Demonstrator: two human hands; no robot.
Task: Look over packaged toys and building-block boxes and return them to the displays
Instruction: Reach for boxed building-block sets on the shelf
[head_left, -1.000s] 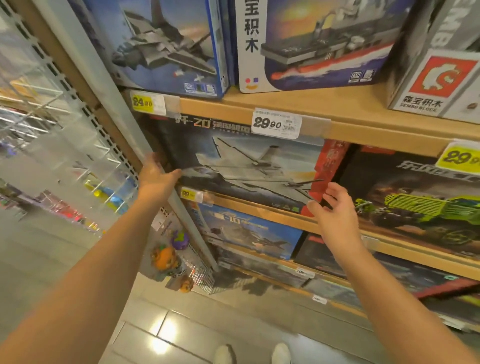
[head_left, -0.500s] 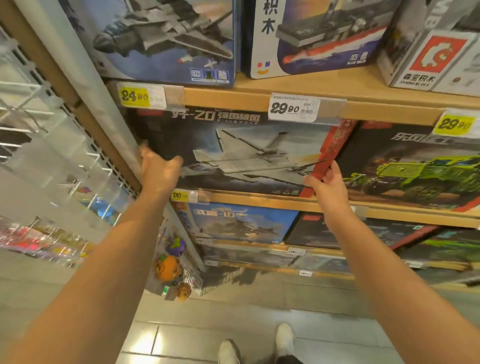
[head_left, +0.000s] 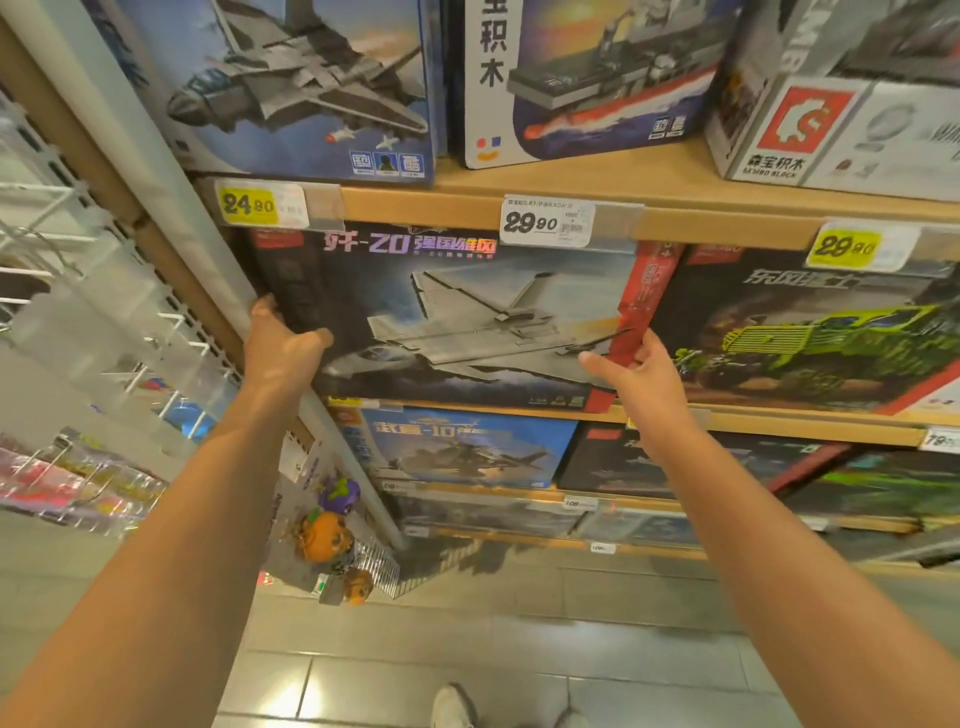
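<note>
A dark building-block box with a grey fighter jet (head_left: 467, 312) stands on the second wooden shelf (head_left: 753, 418), its red side panel facing right. My left hand (head_left: 283, 345) holds its lower left edge, thumb on the front and fingers hidden behind the edge. At the lower right corner, my right hand (head_left: 641, 376) grips the red side panel with its fingers, thumb spread across the front. The box's bottom edge sits at the shelf lip.
A green truck box (head_left: 810, 332) stands right beside the jet box. Above are a blue jet box (head_left: 291, 88), a ship box (head_left: 587, 78) and a white Sembo box (head_left: 831, 119). A blue helicopter box (head_left: 467, 447) is below. Wire hooks (head_left: 78, 291) and pumpkin toys (head_left: 322, 535) hang at left.
My right hand went from hovering open in front of the box to gripping its red right edge. My left hand stayed at the left edge.
</note>
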